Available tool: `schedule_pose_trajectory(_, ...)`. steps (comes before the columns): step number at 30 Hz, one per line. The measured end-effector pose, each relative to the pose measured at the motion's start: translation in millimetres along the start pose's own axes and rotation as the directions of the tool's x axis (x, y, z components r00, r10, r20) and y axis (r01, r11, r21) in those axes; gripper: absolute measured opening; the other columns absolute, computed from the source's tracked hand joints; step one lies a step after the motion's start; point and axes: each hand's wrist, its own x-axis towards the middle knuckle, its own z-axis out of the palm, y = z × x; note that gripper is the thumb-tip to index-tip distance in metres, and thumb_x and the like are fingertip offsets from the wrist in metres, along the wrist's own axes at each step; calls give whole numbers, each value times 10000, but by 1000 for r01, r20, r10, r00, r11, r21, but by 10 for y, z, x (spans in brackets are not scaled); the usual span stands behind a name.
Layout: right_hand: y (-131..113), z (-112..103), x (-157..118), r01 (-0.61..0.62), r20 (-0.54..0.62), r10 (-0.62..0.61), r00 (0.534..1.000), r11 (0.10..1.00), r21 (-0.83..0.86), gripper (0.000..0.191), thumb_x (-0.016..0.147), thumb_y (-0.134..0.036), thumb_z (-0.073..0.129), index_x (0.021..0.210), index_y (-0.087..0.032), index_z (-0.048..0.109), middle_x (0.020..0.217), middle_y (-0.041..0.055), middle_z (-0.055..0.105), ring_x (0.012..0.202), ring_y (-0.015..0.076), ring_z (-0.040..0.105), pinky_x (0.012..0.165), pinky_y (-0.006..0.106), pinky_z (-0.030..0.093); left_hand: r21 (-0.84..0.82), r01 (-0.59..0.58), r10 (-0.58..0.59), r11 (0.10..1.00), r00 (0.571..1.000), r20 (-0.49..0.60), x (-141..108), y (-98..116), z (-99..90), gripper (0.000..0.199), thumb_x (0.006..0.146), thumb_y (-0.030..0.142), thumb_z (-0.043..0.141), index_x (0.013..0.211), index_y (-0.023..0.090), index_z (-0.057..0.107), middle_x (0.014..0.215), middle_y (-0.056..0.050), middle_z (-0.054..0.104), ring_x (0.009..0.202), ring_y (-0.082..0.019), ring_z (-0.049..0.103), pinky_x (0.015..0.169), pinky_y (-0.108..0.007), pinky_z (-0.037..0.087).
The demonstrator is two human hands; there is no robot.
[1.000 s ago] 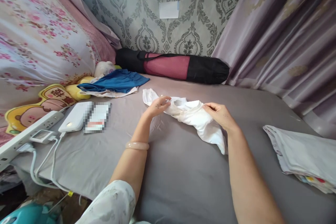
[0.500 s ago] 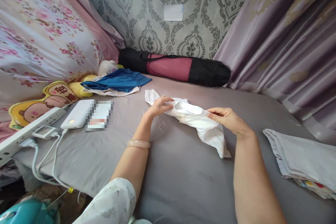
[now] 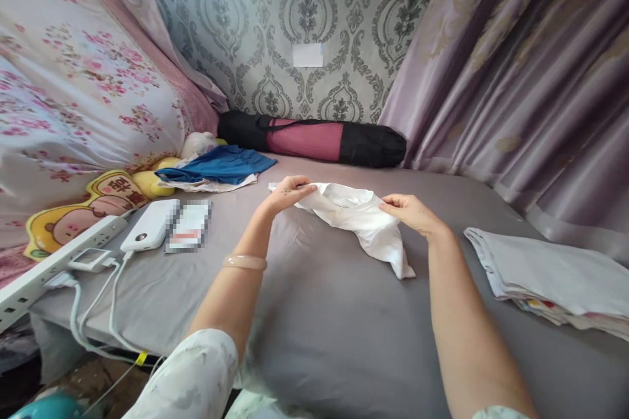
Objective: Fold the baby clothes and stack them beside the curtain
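Between my two hands a white shirt (image 3: 351, 211) is held up by its neck area, its round neckline opening upward. My left hand (image 3: 291, 193) pinches the cloth at the left of the collar. With thumb and fingers, my right hand (image 3: 405, 211) grips the right shoulder side. Part of the shirt hangs down to the right and touches the grey bed sheet (image 3: 344, 321). Another bit of white cloth pokes out behind my left hand.
Folded cloths (image 3: 550, 275) are stacked at the right. Blue clothing (image 3: 216, 165) lies at the back left, near a yellow cartoon cushion (image 3: 73, 216). A white power bank (image 3: 151, 226), a power strip (image 3: 63, 262) and cables occupy the left edge. A black-and-pink roll bag (image 3: 314, 139) lies along the wall.
Both hands have spread the shirt's neckline a little flatter and wider, with the collar now facing me more. The camera view has tilted up slightly.
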Motion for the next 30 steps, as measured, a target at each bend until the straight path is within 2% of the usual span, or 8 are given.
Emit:
schedule_pose_trajectory(6, -76, -65, -29, 17, -112, -27, 993, 996, -91, 329, 661, -489, 703, 775, -180, 705, 763, 30, 715, 726, 188, 626, 668, 290, 473, 299, -164, 203, 940, 974, -103, 67, 309, -132, 326, 801, 475, 602, 781, 167, 704, 773, -30, 593, 730, -153, 535, 620, -241, 406)
schedule_pose_trajectory(12, -308, -235, -142, 104, -173, -130, 976, 983, -150, 299, 662, -470, 688, 754, -186, 690, 749, 27, 701, 711, 183, 610, 666, 297, 461, 369, -286, 334, 884, 940, -70, 68, 630, -270, 259, 814, 391, 578, 849, 172, 713, 819, -43, 630, 769, -160, 556, 690, -258, 437)
schedule_pose_trajectory(16, -535, -357, -224, 148, -218, -207, 954, 955, -258, 316, 697, -488, 669, 797, -190, 699, 807, 51, 713, 763, 208, 620, 696, 320, 461, 415, -262, 333, 872, 936, -110, 8, 876, -366, 228, 796, 364, 603, 812, 162, 709, 788, -34, 638, 760, -159, 555, 691, -259, 434)
schedule_pose_trajectory(20, -831, -451, -325, 118, -310, -288, 906, 876, -468, 296, 769, -466, 646, 835, -187, 721, 800, 61, 704, 781, 222, 621, 732, 343, 454, 415, -222, 321, 882, 929, -186, -32, 1066, -473, 224, 772, 370, 646, 803, 158, 713, 740, -24, 638, 740, -155, 547, 663, -251, 425)
schedule_pose_trajectory(23, -1019, -496, -376, 120, -346, -407, 845, 776, -619, 269, 836, -424, 605, 848, -186, 730, 842, 72, 692, 816, 225, 618, 768, 353, 448, 422, -226, 348, 878, 906, -239, -38, 1165, -561, 245, 762, 398, 667, 809, 162, 716, 717, -18, 640, 715, -143, 541, 649, -245, 424)
schedule_pose_trajectory(25, -1097, -514, -386, 165, -307, -503, 808, 693, -702, 261, 879, -394, 563, 846, -195, 728, 912, 80, 685, 868, 230, 615, 801, 362, 447, 449, -227, 367, 864, 895, -254, -33, 1215, -613, 255, 755, 418, 673, 786, 168, 716, 703, -11, 637, 700, -140, 543, 638, -245, 427)
schedule_pose_trajectory(28, -1161, -534, -381, 261, -188, -602, 776, 578, -773, 260, 918, -363, 519, 844, -216, 721, 983, 79, 678, 933, 241, 607, 837, 386, 446, 478, -267, 393, 837, 901, -185, -13, 1277, -664, 233, 731, 419, 697, 731, 186, 717, 686, -3, 627, 691, -142, 555, 641, -253, 439)
schedule_pose_trajectory(30, -1188, -545, -373, 270, -214, -675, 706, 536, -800, 262, 934, -358, 502, 871, -224, 719, 1046, 83, 666, 988, 257, 591, 855, 411, 437, 467, -320, 456, 824, 864, -213, 8, 1314, -670, 211, 740, 406, 699, 719, 197, 716, 712, -13, 631, 731, -152, 568, 679, -266, 451)
